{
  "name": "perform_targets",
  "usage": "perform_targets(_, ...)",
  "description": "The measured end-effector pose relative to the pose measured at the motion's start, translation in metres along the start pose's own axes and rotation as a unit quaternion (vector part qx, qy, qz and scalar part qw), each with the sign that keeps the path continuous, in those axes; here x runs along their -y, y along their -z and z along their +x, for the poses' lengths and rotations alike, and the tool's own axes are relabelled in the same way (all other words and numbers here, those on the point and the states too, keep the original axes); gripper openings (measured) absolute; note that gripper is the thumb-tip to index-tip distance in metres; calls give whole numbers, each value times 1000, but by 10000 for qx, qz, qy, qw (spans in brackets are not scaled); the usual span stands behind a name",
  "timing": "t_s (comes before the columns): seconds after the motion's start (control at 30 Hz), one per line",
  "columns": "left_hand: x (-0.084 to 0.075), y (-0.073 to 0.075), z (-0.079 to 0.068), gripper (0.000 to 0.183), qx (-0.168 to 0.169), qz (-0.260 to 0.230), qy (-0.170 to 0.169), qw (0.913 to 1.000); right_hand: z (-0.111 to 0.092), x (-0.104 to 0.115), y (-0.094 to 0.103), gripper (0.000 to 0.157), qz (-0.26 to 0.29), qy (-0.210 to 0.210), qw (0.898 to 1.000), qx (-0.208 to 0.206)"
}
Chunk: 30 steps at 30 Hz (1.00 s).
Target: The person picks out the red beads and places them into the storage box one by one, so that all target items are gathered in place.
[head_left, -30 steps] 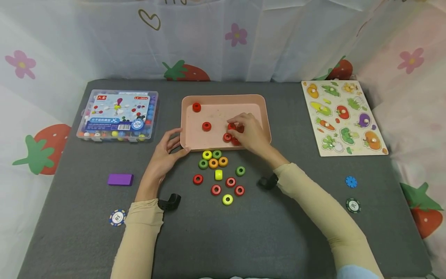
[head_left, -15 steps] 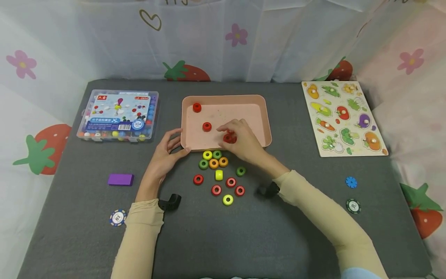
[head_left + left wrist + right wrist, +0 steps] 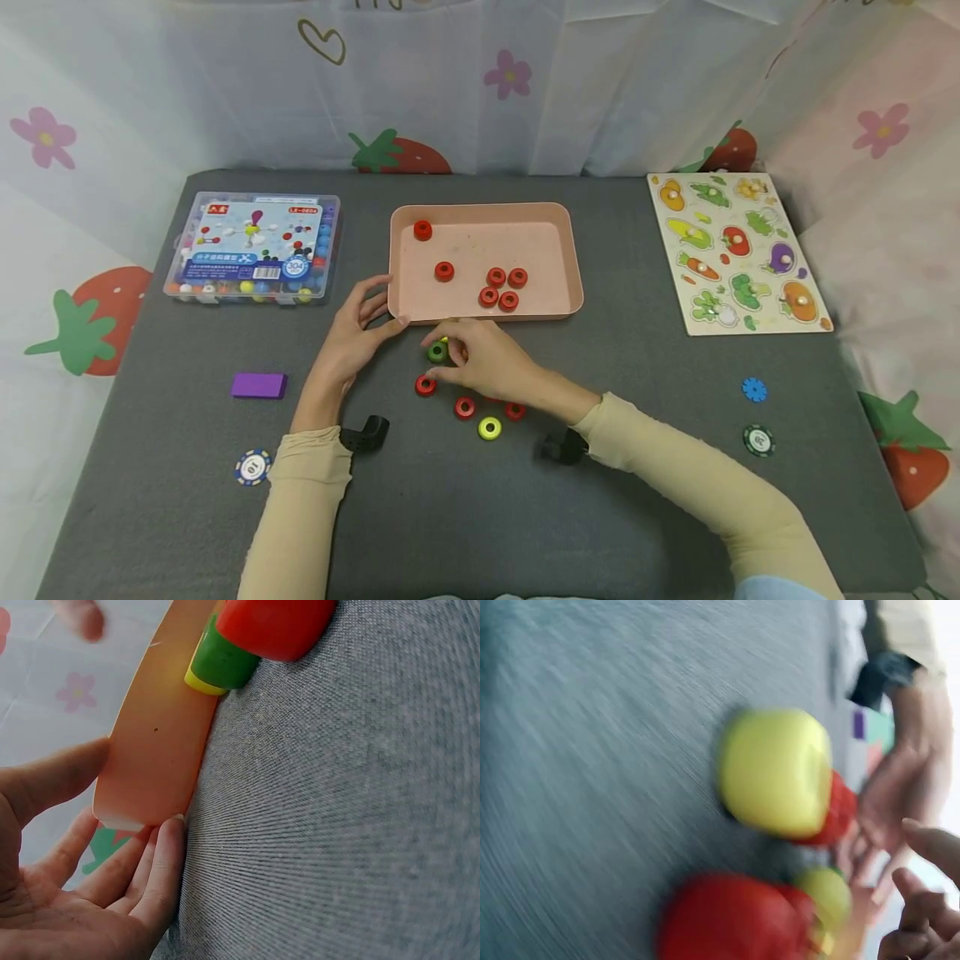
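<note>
Across the near part of the desk reach two tan sleeves. A blue-and-white chip lies beside the left one, a dark green chip off to the right. Between the arms sits a yellow bead, with red beads just beyond it.

The right hand hangs over this loose group, hiding part of it. Its grip is parted, thumb and forefinger well separated, and no bead shows in its hold. A green bead appears in that gap (whether it is touched, I cannot tell; the right wrist view is blurred).

Level with these, a purple block lies to the left and a small blue disc to the right.

The left hand rests against the near left corner of a pink tray, its grip spread, thumb at the near wall, fingers along the end. Six more red beads lie inside, four clustered right of the middle.

Farther out are a clear box, left, and a vegetable puzzle board, right. Behind hangs a printed curtain.
</note>
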<state>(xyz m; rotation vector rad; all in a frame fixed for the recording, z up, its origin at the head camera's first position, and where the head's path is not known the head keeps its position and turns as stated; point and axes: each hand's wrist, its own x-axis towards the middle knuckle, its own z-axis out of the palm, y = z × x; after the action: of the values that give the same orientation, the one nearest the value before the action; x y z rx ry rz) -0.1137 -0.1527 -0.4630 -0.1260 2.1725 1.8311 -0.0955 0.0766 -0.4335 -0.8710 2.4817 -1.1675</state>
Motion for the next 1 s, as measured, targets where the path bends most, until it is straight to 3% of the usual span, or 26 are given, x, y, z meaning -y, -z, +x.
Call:
perform_targets(0.17, -1, 0, 1, 70, 42, -20, 115, 9999, -1, -4, -16, 35, -596, -220, 9976, 268)
perform_targets(0.4, -13, -3, -5, 69, 44, -23, 121, 9999, 0, -11, -23, 33, -1080, -163, 9939, 173)
perform_targets(0.53, -10, -2, -3, 69, 5, -2, 123, 9999, 0, -12, -24, 28, -1214, -113, 9923, 213)
perform_targets(0.67, -2, -1, 0, 69, -43, 40, 50, 10000, 0, -13, -21, 26, -937, -46, 9956, 11)
perform_targets(0.8, -1, -1, -1, 68, -62, 68, -27, 10000, 3, -18, -13, 25, -218, 159, 9984, -503)
perform_targets(1.0, 1, -1, -1, 68, -71, 93, -28, 9999, 17, -31, 6, 26, 412, 127, 9880, -1484)
